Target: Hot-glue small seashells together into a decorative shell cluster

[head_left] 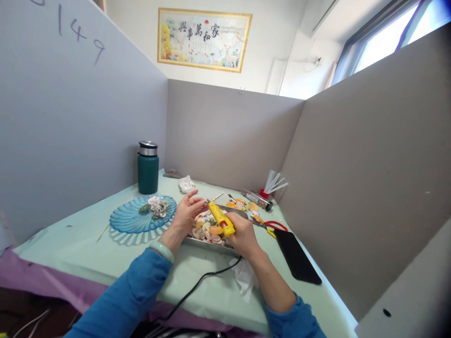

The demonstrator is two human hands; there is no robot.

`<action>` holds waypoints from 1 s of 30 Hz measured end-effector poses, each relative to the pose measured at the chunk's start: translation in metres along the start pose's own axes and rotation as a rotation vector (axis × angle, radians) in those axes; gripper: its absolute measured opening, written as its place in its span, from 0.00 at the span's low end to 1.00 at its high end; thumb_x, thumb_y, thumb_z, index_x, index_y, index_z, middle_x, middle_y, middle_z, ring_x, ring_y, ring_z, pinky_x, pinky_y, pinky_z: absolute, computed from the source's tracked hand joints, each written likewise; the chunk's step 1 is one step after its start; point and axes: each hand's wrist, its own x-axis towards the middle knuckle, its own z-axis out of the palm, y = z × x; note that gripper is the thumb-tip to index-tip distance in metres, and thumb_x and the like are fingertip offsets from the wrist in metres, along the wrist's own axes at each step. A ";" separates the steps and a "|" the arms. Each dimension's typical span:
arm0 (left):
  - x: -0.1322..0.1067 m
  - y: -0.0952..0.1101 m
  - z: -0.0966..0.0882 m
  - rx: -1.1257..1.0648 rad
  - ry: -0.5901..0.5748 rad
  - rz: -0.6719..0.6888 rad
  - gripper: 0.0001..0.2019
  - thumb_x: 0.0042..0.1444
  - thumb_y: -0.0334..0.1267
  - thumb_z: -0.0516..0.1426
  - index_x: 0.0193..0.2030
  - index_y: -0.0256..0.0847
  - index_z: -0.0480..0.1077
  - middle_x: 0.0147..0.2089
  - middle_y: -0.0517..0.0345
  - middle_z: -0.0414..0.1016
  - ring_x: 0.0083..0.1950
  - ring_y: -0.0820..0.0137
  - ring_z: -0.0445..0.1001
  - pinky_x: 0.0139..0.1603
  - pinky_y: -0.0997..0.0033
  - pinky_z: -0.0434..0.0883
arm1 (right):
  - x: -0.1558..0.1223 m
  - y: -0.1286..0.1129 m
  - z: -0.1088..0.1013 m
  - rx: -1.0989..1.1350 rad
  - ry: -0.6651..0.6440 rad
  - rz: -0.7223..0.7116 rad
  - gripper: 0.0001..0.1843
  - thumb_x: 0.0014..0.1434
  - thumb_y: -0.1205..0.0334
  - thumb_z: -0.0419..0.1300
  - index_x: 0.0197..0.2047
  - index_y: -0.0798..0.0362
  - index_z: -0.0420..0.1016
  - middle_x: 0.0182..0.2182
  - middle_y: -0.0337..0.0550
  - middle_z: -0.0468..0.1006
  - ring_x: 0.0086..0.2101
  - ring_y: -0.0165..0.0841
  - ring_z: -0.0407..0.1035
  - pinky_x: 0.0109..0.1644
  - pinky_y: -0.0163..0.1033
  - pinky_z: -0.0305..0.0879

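My right hand (243, 237) is wrapped round a yellow glue gun (220, 218), whose nozzle points up and left toward my left hand (186, 211). The left hand's fingers are pinched together just off the nozzle, holding something too small to make out. Both hands hover over a metal tray (204, 244) filled with several coloured shells. The gun's black cord (200, 284) trails toward me across the pale green tablecloth.
A blue glass plate (130, 220) with a few shells lies to the left, a dark green flask (148, 169) behind it. Red-handled scissors (275, 227), a black phone (298, 258), and a cup of glue sticks (271, 185) sit on the right. Grey partitions wall three sides.
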 end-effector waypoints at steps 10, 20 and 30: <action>-0.001 0.000 0.001 0.065 -0.003 0.048 0.31 0.39 0.31 0.67 0.52 0.37 0.62 0.32 0.62 0.73 0.31 0.74 0.73 0.37 0.70 0.72 | 0.000 0.000 0.001 0.002 -0.013 -0.013 0.12 0.54 0.65 0.54 0.42 0.52 0.71 0.36 0.45 0.77 0.35 0.36 0.71 0.37 0.36 0.66; -0.002 -0.003 0.004 0.266 0.007 0.214 0.30 0.42 0.35 0.65 0.53 0.38 0.59 0.31 0.63 0.72 0.33 0.72 0.73 0.39 0.66 0.73 | -0.001 -0.001 0.000 -0.010 0.015 0.005 0.12 0.54 0.64 0.54 0.42 0.53 0.71 0.35 0.46 0.77 0.35 0.36 0.72 0.38 0.36 0.66; -0.002 -0.008 0.002 0.357 0.005 0.324 0.29 0.44 0.33 0.63 0.53 0.41 0.60 0.32 0.62 0.73 0.34 0.72 0.73 0.39 0.69 0.72 | -0.001 -0.001 0.000 -0.011 -0.014 0.000 0.12 0.53 0.67 0.54 0.42 0.52 0.71 0.35 0.44 0.77 0.35 0.35 0.71 0.37 0.35 0.66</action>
